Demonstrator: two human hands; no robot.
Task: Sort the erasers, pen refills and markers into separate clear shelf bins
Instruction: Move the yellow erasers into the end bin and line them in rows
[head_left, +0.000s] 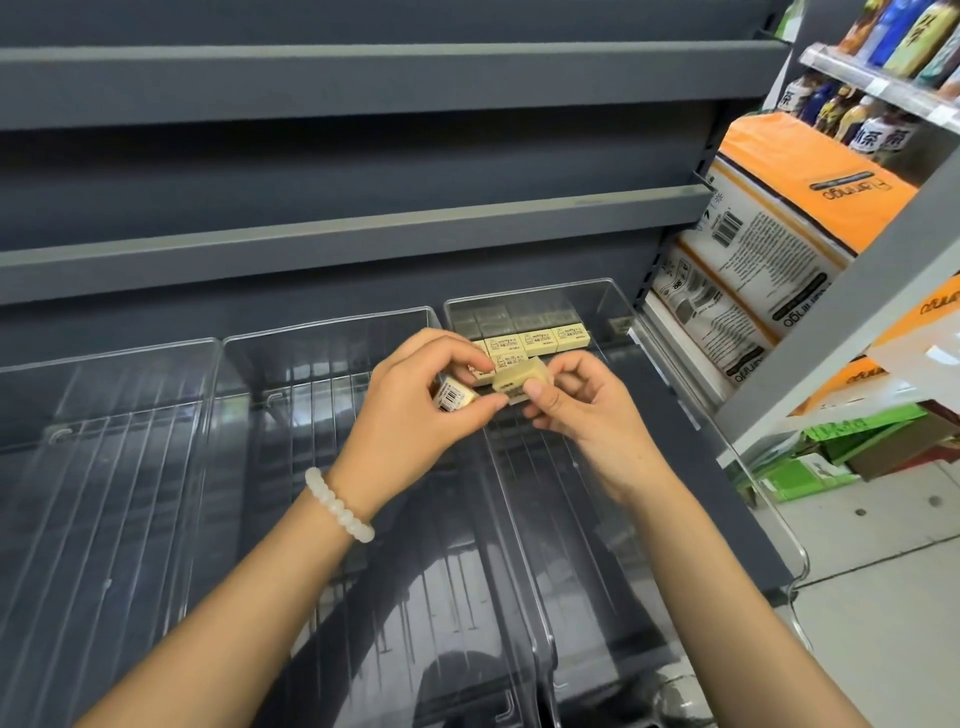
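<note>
Cream eraser pinched between both hands' fingers above right bin.

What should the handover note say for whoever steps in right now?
Left hand: holds a barcoded eraser and helps pinch the one passing between the hands.
Right hand: pinching the shared eraser over the right bin.
Done: a few erasers lined up at the back of the right bin.
Middle bin and left bin hold nothing.
Left: place held erasers; pen refills and markers not in view, still to sort.
</note>
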